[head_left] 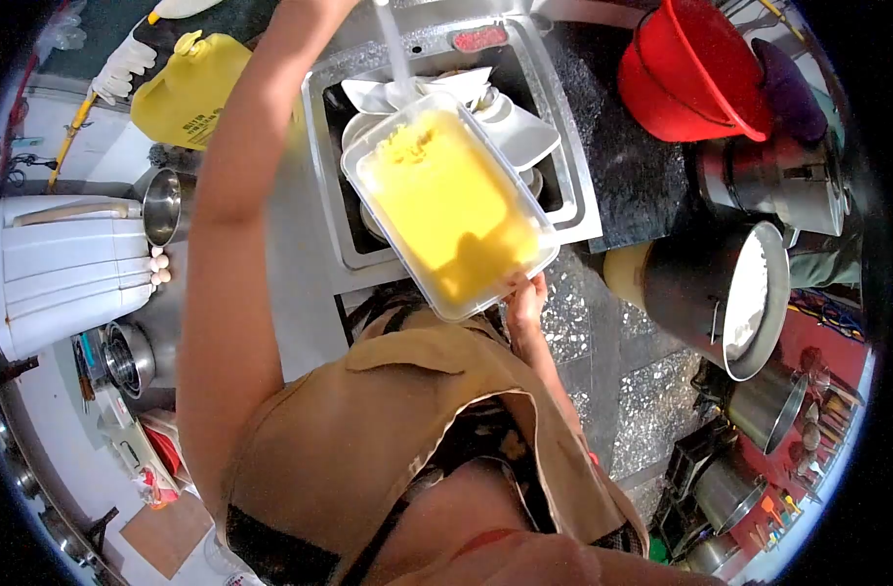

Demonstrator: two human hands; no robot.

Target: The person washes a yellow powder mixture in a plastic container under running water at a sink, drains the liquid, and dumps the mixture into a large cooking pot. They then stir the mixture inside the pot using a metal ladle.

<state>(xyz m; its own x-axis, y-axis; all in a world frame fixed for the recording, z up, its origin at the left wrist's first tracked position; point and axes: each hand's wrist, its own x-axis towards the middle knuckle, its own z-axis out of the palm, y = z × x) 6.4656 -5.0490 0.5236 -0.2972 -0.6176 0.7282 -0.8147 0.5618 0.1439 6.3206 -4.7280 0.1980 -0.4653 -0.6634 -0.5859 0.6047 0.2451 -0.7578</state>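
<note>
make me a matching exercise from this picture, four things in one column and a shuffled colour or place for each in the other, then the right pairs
Things
1. tub
2. bucket
3. jug
4. dishes

Colours and places
A. red, to the right of the sink
B. white, inside the sink
C. gripped near its lower corner by the right hand
D. yellow, to the left of the sink

Right pairs
1-C, 2-A, 3-D, 4-B
</note>
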